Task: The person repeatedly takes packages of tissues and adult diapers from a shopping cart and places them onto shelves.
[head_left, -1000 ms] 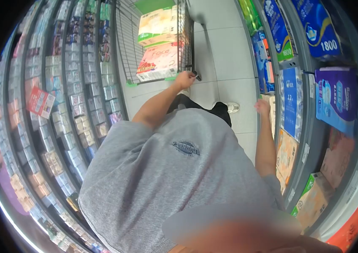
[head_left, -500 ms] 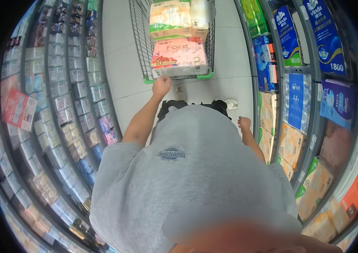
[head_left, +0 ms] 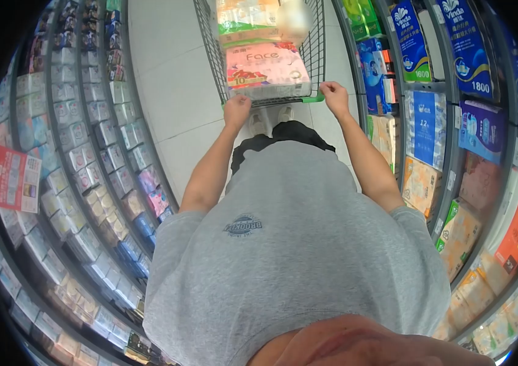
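Note:
At the top of the head view a wire shopping cart [head_left: 316, 55] stands in front of me. My left hand [head_left: 238, 111] is closed around the left part of its handle. At the handle's green right end, my right hand [head_left: 334, 97] has its fingers curled on the bar. Inside the cart, nearest to me, lies a pink pack of tissues [head_left: 266, 66] marked "Face". Beyond it is a yellow, orange and green pack [head_left: 248, 19]; a blurred patch covers the area to its right.
Shelves with rows of small packs [head_left: 97, 204] line the aisle on the left, where a red and white sign [head_left: 16, 180] sticks out. On the right, shelves hold blue Vinda packs [head_left: 469, 52] and orange tissue packs [head_left: 420, 183]. Pale floor tiles [head_left: 173, 91] run between them.
My right hand has come up and forward from beside my body onto the cart handle. My left hand stays at the handle. The cart has shifted slightly right and up in view.

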{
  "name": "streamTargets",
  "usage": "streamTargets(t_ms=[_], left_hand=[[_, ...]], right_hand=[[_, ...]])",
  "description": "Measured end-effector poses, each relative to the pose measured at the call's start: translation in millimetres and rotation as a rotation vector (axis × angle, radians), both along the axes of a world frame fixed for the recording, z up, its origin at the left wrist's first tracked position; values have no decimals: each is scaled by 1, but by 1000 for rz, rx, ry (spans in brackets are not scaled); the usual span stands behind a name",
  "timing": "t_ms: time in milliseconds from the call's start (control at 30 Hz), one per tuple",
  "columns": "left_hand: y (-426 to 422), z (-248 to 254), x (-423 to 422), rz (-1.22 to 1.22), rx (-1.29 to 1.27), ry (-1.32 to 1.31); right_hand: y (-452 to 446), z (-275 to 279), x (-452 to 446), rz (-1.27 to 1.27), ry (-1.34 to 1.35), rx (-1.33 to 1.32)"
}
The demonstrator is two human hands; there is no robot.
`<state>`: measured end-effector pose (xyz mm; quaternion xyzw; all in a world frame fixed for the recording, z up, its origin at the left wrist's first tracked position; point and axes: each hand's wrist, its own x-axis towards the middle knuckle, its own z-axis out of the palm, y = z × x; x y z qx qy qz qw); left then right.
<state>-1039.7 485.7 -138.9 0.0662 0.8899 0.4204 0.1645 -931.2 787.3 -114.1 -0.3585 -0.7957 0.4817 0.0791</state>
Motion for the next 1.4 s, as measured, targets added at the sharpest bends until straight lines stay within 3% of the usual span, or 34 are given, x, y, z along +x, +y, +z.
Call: streamTargets(t_ms=[133,267,367,567,700,800,833,867,967,1100,1200,1233,1300,1400], left_hand=[[-1,0,-7,-14,-9,96],[12,14,-29,10,-61,-37],[20,-8,-55,22,-53,-36],[32,-20,-97,-122,-333,-112],[42,-24,-116,-99,-328,-191],[43,-55,-127,-123,-357,-134],[54,-28,-132,-176,-449,-235],[52,-35,-133,-172,-455,-250],[53,-55,-141,-127,-302,-288],[48,-107,-143,14,-341,-422],[63,-70,-152,96,-277,-522],[55,-92,-152,49,-342,-425],[46,-127,-151,95,-293,-474],[58,-100,-161,129,-318,-566]], right_hand=[[-21,2,-13,84,-45,-72],[-19,-3,-26,164,-120,-64],[-8,-5,-45,254,-273,44],[8,-40,-86,387,-381,183],[11,-56,-116,452,-516,4],[9,-84,-128,467,-644,67],[11,-85,-132,478,-712,40],[9,-86,-132,487,-723,32],[12,-94,-137,422,-774,31],[16,-115,-139,365,-779,-43],[12,-140,-139,308,-702,-20],[10,-138,-141,270,-747,-43],[9,-126,-147,231,-777,-86],[9,-123,-153,172,-828,-163]])
